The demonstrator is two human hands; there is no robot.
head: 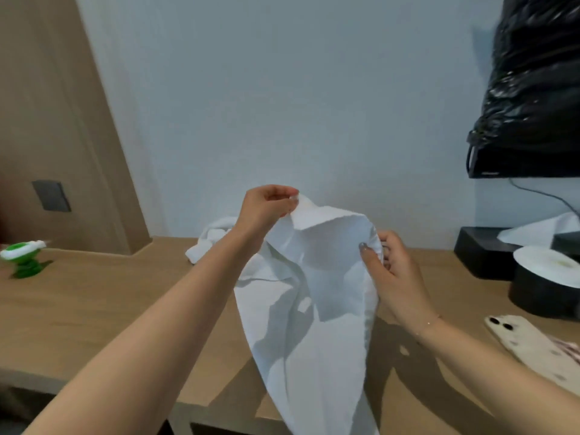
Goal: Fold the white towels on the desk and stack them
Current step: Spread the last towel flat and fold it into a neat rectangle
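A white towel hangs in the air above the wooden desk, its lower end dropping past the desk's front edge. My left hand pinches its top corner, raised highest. My right hand grips the towel's right edge lower down, thumb in front of the cloth. Behind my left forearm a second white towel lies crumpled on the desk by the wall; my arm hides part of it.
A green and white object stands at the desk's left. At right sit a black box with white tissue, a black roll with a white top and a phone. A black plastic bag covers something on the wall.
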